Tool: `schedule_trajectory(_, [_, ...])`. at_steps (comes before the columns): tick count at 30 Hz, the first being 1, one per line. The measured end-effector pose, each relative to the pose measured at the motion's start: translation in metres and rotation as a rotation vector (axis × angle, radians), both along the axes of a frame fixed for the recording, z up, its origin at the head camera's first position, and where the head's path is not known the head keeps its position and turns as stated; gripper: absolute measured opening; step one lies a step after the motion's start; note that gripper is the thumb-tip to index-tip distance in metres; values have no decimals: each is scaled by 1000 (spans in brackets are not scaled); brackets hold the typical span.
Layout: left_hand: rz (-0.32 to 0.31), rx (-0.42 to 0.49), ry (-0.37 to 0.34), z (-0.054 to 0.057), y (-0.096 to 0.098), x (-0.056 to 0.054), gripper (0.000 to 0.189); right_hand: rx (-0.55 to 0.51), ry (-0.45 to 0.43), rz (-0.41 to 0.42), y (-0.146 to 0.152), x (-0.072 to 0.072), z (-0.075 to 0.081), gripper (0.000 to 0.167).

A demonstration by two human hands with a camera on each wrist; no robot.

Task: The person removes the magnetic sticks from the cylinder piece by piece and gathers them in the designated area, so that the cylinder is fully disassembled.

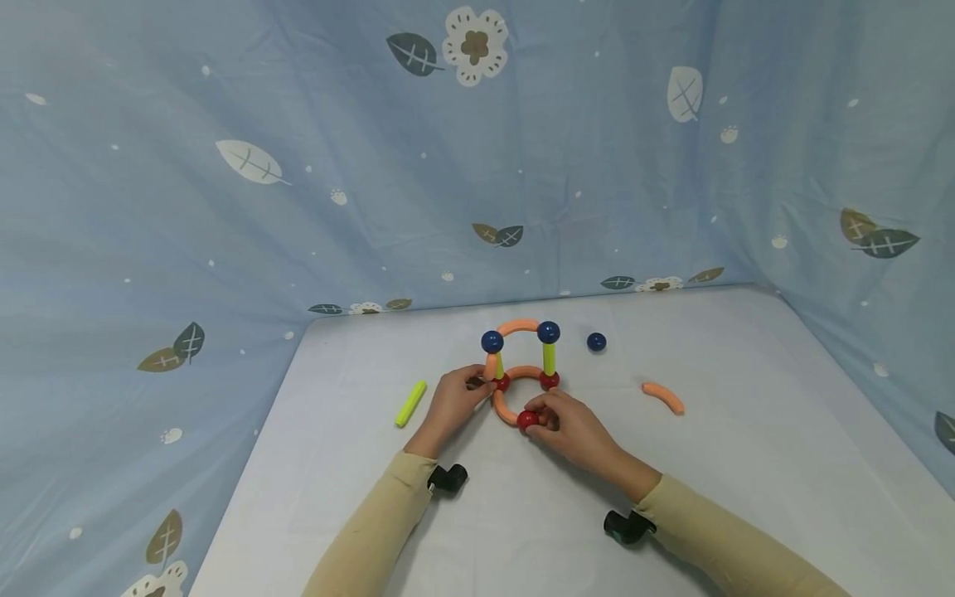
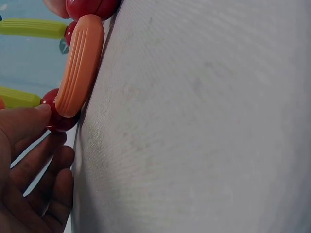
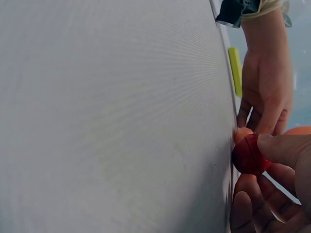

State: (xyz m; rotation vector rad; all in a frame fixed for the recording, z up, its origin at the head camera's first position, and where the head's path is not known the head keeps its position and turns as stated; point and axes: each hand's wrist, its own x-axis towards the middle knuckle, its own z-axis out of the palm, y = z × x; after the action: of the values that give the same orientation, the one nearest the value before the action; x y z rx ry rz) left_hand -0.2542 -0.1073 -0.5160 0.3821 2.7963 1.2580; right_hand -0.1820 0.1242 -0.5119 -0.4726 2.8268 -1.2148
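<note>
A small frame of balls and rods stands mid-table. My left hand (image 1: 457, 400) pinches the red ball (image 2: 60, 114) at its left corner, thumb on one side and fingers beneath. My right hand (image 1: 570, 424) pinches the front red ball (image 1: 527, 420) between thumb and fingers. A curved orange rod (image 2: 80, 65) joins these two balls along the tabletop. Behind, another red ball (image 1: 550, 381) carries an upright yellow-green rod (image 1: 550, 358) topped by a blue ball (image 1: 548, 332). A second blue ball (image 1: 492, 342) tops the left post, with an orange rod (image 1: 491, 366) hanging from it.
A loose yellow-green rod (image 1: 411, 404) lies left of my left hand. To the right rest a blue ball (image 1: 596, 342) and a curved orange rod (image 1: 663, 398). The white table (image 1: 746, 464) meets a blue patterned cloth (image 1: 567, 149) at the back and sides.
</note>
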Motion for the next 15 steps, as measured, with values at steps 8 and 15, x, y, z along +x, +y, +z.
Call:
schedule_trajectory(8, [9, 13, 2, 1, -4, 4, 28, 14, 34, -1, 2, -1, 1, 31])
schedule_trajectory(15, [16, -1, 7, 0, -7, 8, 29, 45, 30, -24, 5, -1, 1, 31])
